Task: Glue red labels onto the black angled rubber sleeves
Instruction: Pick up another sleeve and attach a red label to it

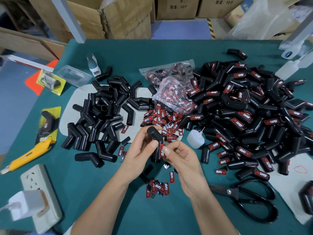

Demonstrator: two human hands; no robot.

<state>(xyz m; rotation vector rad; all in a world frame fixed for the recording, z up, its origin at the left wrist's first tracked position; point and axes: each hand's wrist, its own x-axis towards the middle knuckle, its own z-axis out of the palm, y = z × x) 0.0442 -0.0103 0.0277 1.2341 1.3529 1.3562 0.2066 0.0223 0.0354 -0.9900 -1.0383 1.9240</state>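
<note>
My left hand (141,150) grips a black angled rubber sleeve (154,134) above the green table, its closed end pointing up. My right hand (182,156) pinches a red label (162,150) that lies against the sleeve's lower leg. A pile of bare black sleeves (103,114) lies to the left. A larger heap of labelled sleeves (250,114) fills the right. Loose red labels (160,117) are scattered in the middle, with more labels (158,187) near my wrists. A small white glue bottle (195,139) sits just right of my hands.
Black scissors (249,199) lie at the lower right. A yellow utility knife (28,156) and a white power strip (42,197) sit at the left. Plastic bags of labels (172,85) rest mid-table. A second squeeze bottle (94,64) stands at the back. Cardboard boxes (118,17) stand behind the table.
</note>
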